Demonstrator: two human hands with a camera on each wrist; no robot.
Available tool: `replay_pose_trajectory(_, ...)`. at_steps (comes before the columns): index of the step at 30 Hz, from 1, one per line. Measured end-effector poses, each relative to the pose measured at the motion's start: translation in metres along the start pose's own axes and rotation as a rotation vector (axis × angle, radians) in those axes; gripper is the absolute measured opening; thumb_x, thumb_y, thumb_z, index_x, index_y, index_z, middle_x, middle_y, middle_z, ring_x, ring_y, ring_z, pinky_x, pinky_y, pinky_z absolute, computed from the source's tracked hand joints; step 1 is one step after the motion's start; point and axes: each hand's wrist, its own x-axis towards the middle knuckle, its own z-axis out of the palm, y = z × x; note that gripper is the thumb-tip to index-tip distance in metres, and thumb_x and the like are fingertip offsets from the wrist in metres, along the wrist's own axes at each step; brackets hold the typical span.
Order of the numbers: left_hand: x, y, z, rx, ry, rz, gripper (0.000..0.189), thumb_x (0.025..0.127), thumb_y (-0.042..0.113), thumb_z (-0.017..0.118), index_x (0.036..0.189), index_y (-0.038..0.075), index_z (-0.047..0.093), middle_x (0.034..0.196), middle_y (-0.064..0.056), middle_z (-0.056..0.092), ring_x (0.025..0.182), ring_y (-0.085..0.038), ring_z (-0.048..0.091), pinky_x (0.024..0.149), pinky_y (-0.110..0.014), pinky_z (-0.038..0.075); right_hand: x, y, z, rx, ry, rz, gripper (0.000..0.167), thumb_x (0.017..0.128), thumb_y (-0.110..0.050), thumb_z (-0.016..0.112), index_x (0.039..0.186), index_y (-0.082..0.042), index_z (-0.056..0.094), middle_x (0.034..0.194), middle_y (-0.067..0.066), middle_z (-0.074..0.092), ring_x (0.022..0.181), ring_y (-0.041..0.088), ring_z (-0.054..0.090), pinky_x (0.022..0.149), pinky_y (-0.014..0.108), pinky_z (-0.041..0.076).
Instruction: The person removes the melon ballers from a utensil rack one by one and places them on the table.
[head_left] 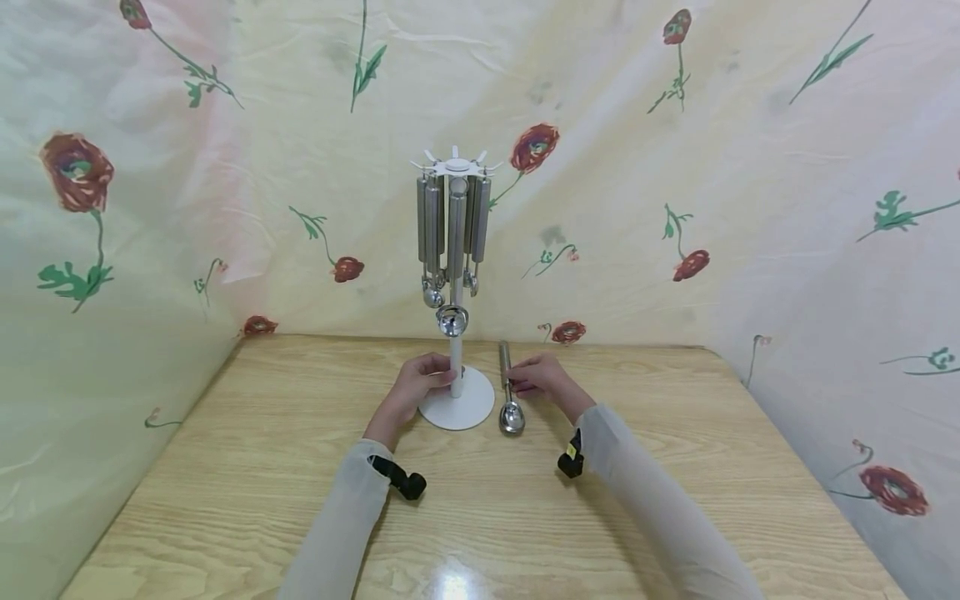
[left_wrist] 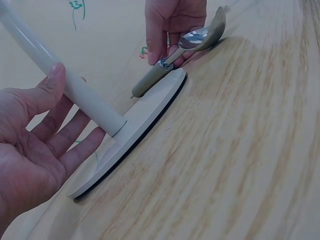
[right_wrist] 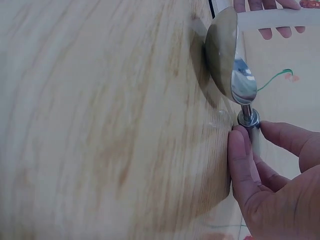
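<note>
A: Where was the loose scoop point(head_left: 512, 418), and what had hold of it?

B: It lay low over the wooden table point(head_left: 465, 517), just right of the white stand point(head_left: 456, 358), bowl towards the person, handle pointing away. The right hand point(head_left: 549, 377) pinched the handle between thumb and fingers, close to the metal collar point(right_wrist: 248, 118)

A: And the left hand point(head_left: 422, 382)?

B: Its thumb and fingers curled about the stand's pole, low down near the round base point(head_left: 477, 408). That struck me as sound: utensils point(head_left: 456, 237) hung in a ring from the spoked top point(head_left: 457, 166), so the stand looked top-heavy, and a firm low hold seemed the best guard against tipping

A: What would have served the right hand well?

B: I judged the pinch well placed, since the weight probably sat at the bowl end. A finger tucked further under the handle would likely have checked any rolling, and care was due beside the base, whose rim was near enough to knock

A: Was the bowl clear of the wood?

B: I could not tell; neither wrist view settled it
</note>
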Motion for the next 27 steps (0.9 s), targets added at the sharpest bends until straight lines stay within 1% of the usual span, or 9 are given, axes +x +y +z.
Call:
replay_pose_trajectory(6, 0.000, -0.001, 0.001, 0.002, -0.004, 0.005, 0.026, 0.095, 0.004, 0.070, 0.120, 0.001, 0.068, 0.124, -0.015, 0.071, 0.109, -0.020, 0.069, 0.100, -0.041, 0.058, 0.000, 0.001, -0.002, 0.032, -0.017, 0.000, 0.028, 0.096, -0.007, 0.069, 0.119, 0.009, 0.062, 0.072, 0.001, 0.069, 0.065, 0.011, 0.067, 0.063, 0.023, 0.061)
replay_pose_trajectory(9, 0.001, -0.002, 0.001, 0.003, 0.000, 0.004, 0.025, 0.095, 0.005, 0.070, 0.120, 0.001, 0.068, 0.124, -0.015, 0.070, 0.110, -0.021, 0.068, 0.100, -0.042, 0.058, 0.000, 0.001, -0.003, 0.028, -0.024, -0.008, 0.030, 0.097, -0.007, 0.068, 0.121, 0.010, 0.061, 0.072, 0.001, 0.070, 0.065, 0.011, 0.068, 0.062, 0.024, 0.061)
replay_pose_trajectory(11, 0.000, -0.002, 0.001, 0.006, 0.003, 0.001, 0.025, 0.095, 0.005, 0.070, 0.120, 0.001, 0.069, 0.124, -0.014, 0.070, 0.110, -0.021, 0.068, 0.101, -0.042, 0.057, -0.001, 0.001, -0.003, 0.024, -0.023, -0.004, 0.034, 0.097, -0.008, 0.068, 0.125, 0.010, 0.060, 0.073, 0.002, 0.070, 0.065, 0.012, 0.068, 0.063, 0.024, 0.061)
replay_pose_trajectory(14, 0.001, -0.003, 0.001, 0.006, 0.002, 0.001, 0.025, 0.095, 0.006, 0.070, 0.119, 0.002, 0.069, 0.123, -0.014, 0.070, 0.109, -0.020, 0.067, 0.101, -0.042, 0.057, -0.004, -0.003, -0.003, 0.010, -0.010, 0.000, 0.045, 0.097, -0.011, 0.069, 0.134, 0.009, 0.055, 0.079, 0.003, 0.070, 0.068, 0.013, 0.068, 0.066, 0.027, 0.061)
replay_pose_trajectory(17, 0.001, -0.003, 0.001, 0.004, 0.001, 0.004, 0.024, 0.095, 0.005, 0.070, 0.119, 0.001, 0.069, 0.123, -0.014, 0.071, 0.108, -0.019, 0.068, 0.101, -0.042, 0.057, -0.008, -0.011, -0.003, -0.006, 0.003, -0.017, 0.051, 0.098, -0.014, 0.068, 0.141, 0.007, 0.050, 0.091, 0.007, 0.071, 0.075, 0.014, 0.067, 0.076, 0.031, 0.062)
replay_pose_trajectory(20, 0.001, -0.003, 0.000, 0.002, -0.001, 0.012, 0.024, 0.095, 0.005, 0.070, 0.119, 0.000, 0.068, 0.122, -0.014, 0.071, 0.107, -0.018, 0.069, 0.101, -0.043, 0.057, -0.015, -0.023, -0.001, -0.026, -0.011, -0.066, 0.051, 0.101, -0.016, 0.063, 0.143, 0.007, 0.048, 0.106, 0.013, 0.071, 0.086, 0.016, 0.068, 0.092, 0.038, 0.060)
replay_pose_trajectory(22, 0.000, -0.002, 0.000, 0.002, -0.002, 0.016, 0.024, 0.095, 0.004, 0.070, 0.118, 0.000, 0.068, 0.121, -0.014, 0.071, 0.106, -0.018, 0.069, 0.100, -0.043, 0.057, -0.020, -0.035, 0.000, -0.024, -0.019, -0.098, 0.047, 0.102, -0.017, 0.061, 0.142, 0.006, 0.051, 0.116, 0.019, 0.069, 0.093, 0.020, 0.069, 0.100, 0.042, 0.057)
replay_pose_trajectory(25, 0.000, -0.001, 0.000, 0.002, -0.003, 0.018, 0.024, 0.095, 0.005, 0.070, 0.118, 0.000, 0.069, 0.120, -0.013, 0.071, 0.105, -0.017, 0.068, 0.100, -0.042, 0.058, -0.032, -0.056, 0.000, -0.007, -0.032, -0.160, 0.045, 0.103, -0.019, 0.060, 0.140, 0.005, 0.054, 0.127, 0.024, 0.066, 0.104, 0.025, 0.069, 0.106, 0.047, 0.054)
replay_pose_trajectory(27, 0.000, -0.001, 0.000, 0.005, -0.003, 0.019, 0.024, 0.095, 0.005, 0.070, 0.118, 0.000, 0.069, 0.120, -0.012, 0.071, 0.105, -0.017, 0.068, 0.100, -0.042, 0.058, -0.043, -0.073, 0.000, 0.019, -0.027, -0.196, 0.043, 0.103, -0.020, 0.062, 0.139, 0.003, 0.056, 0.126, 0.023, 0.066, 0.106, 0.027, 0.069, 0.107, 0.048, 0.053)
